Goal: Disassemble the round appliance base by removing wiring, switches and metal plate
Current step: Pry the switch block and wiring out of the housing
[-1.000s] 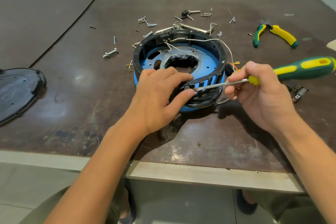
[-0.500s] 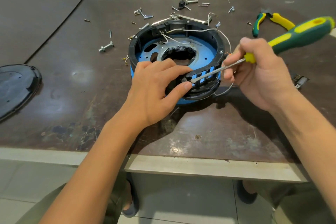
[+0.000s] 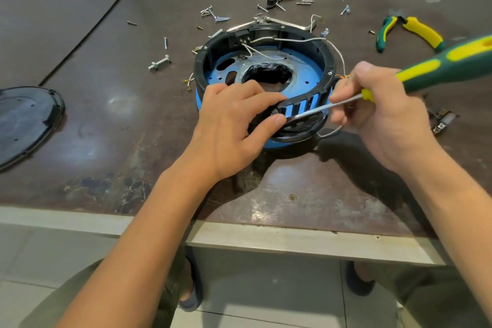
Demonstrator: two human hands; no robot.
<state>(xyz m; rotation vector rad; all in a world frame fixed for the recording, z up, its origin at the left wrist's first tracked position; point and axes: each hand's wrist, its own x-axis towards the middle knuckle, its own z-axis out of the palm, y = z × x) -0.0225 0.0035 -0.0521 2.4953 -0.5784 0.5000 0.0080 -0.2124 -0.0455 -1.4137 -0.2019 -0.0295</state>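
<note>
STEP: prying at near wall of round base (image 3: 266, 66), mid-tabletop (image 3: 106, 128) | left hand (image 3: 229, 125) grip pinches slotted rim | right hand (image 3: 383, 114) grip wraps screwdriver (image 3: 426, 72) | wiring (image 3: 292, 40) still attached | NEXT: likely gentle levering, base held steady

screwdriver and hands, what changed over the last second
The screwdriver handle tipped upward in the right hand, from nearly level to slanting up to the right. Its tip stayed at the slotted side of the base beside the left hand thumb. Nothing was taken hold of or let go: the left hand still grips the near rim, and the pliers, screws and black cover lie as before.
</note>
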